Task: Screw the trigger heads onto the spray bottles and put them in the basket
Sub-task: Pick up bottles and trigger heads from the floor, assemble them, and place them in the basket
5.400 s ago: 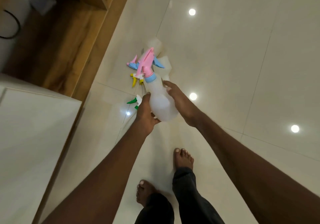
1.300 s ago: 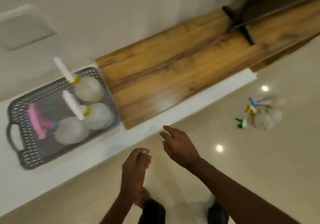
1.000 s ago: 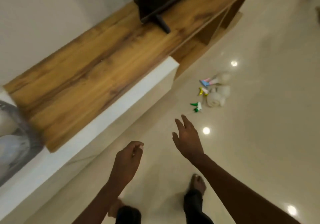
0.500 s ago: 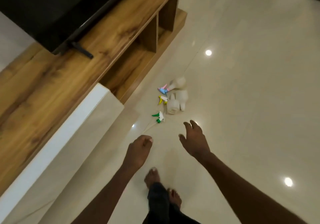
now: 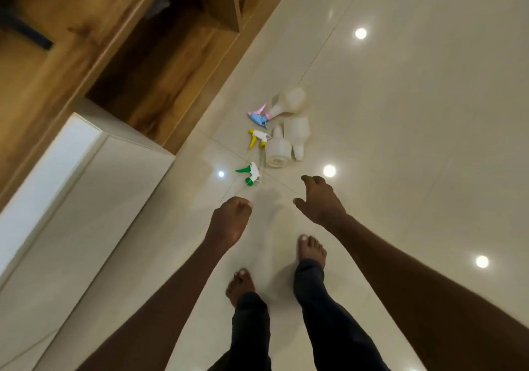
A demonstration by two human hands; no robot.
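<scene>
You're between bottles rn: both hands reach toward the pile on the floor (image 5: 400,113), neither holding anything. Left hand (image 5: 229,219) has fingers loosely curled under, empty; right hand (image 5: 319,200) is spread and relaxed, fingers pointing at the parts. What's left: three white bottles lying on their sides, touching or nearly so. The far bottle (image 5: 289,102) seems to have the pink/blue trigger head (image 5: 259,114) at its neck, can't tell if it's screwed on or just lying there. The middle bottle (image 5: 297,133) and near bottle (image 5: 277,148) look bare-necked. Yellow trigger head (image 5: 256,137) sits just beside the near bottle, green trigger head (image 5: 248,172) a bit apart, closest to you. Basket isn't in view, so it's prob behind you or off to the side. Next, imo: bend down, grab one bare bottle w/ one hand and a loose head w/ the other, feed the dip tube into the neck, then twist the collar tight
</scene>
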